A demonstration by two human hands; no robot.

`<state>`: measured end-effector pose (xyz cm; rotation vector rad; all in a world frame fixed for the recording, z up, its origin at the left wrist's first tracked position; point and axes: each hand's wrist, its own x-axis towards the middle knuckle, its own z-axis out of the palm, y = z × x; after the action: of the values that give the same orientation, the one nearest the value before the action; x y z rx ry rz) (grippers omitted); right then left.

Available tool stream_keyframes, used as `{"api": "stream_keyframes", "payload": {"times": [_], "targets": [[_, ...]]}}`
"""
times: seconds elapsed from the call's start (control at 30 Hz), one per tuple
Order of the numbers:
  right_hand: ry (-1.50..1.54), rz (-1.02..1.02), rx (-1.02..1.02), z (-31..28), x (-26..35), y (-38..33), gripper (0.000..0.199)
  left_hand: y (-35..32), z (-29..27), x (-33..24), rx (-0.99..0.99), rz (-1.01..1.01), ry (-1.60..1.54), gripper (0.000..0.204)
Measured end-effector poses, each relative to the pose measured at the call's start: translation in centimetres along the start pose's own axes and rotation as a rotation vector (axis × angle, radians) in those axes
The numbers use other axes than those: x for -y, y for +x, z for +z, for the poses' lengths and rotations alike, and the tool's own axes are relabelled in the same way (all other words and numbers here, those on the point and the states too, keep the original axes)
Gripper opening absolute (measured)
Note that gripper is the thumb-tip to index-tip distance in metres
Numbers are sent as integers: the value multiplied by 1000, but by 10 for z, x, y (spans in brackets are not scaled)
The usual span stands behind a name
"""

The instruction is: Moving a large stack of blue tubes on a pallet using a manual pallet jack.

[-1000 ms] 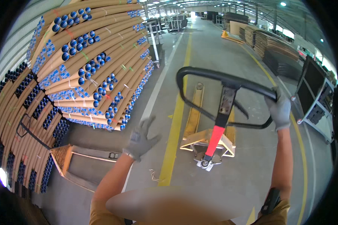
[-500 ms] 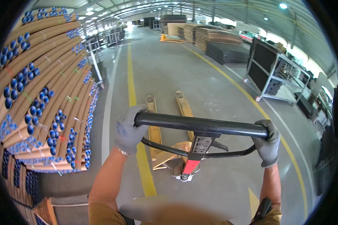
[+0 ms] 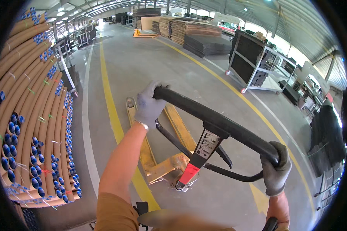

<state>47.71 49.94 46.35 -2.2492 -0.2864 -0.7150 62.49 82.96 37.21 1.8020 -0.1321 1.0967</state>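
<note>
Bundled brown cardboard tubes with blue end caps (image 3: 31, 127) fill the frame's left side; yellow floor lines (image 3: 108, 96) run up the centre; flat cardboard stacks (image 3: 189, 30) sit top centre; a wheeled metal rack (image 3: 254, 65) stands upper right.

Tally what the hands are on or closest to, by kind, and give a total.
Gloved hands: 2, left hand and right hand
Black loop handle: 1
Yellow forks: 2
Total: 5
</note>
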Motion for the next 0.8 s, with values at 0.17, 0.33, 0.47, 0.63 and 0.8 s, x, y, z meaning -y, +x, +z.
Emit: {"api": "stream_keyframes", "payload": {"times": [0.17, 0.33, 0.47, 0.63, 0.8], "targets": [[-85, -82, -49, 16, 11, 0, 29, 24, 35, 23, -47, 81, -117, 17], [-63, 56, -108, 19, -3, 11, 29, 39, 76, 32, 12, 30, -151, 18], [-138, -13, -115, 27, -14, 25, 28, 45, 114, 46, -2, -20, -149, 17], [-145, 90, -171, 23, -42, 42, 28, 58, 166, 51, 6, -28, -158, 21], [-136, 15, -223, 15, -77, 67, 28, 69, 210, 49, 39, -27, -218, 20]]}}
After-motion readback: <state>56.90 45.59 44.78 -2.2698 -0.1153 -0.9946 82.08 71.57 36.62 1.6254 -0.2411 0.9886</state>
